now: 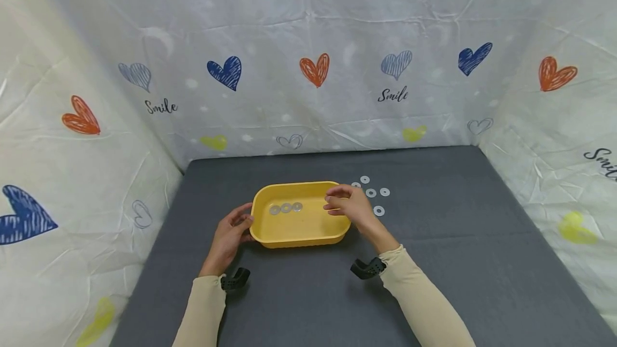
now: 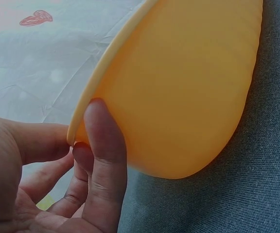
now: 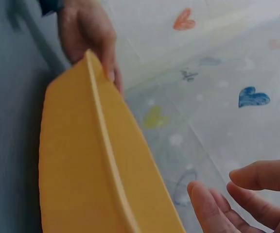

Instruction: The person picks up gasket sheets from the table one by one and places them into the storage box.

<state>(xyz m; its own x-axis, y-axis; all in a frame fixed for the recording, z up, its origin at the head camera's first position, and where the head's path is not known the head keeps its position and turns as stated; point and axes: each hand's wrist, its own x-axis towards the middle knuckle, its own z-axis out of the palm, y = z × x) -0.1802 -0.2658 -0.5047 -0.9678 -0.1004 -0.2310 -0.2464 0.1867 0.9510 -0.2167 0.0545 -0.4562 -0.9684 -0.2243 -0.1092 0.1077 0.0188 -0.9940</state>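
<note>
A yellow oblong tray (image 1: 308, 230) sits in the middle of the dark table. My left hand (image 1: 228, 237) pinches its left end at the rim; in the left wrist view a thumb and fingers lie on either side of the edge of the tray (image 2: 179, 97). Three flat washers (image 1: 286, 208) lie in a row on the tray's floor, toward the left. Over the tray's right end hovers my right hand (image 1: 358, 210), fingers loosely bent. In the right wrist view the fingers (image 3: 266, 174) are apart, with nothing between them.
Several loose washers (image 1: 379, 211) are scattered on the table just right of the tray, beyond my right hand. The dark grey tabletop (image 1: 434, 240) ends at a white heart-printed curtain (image 1: 265, 106) behind and on both sides.
</note>
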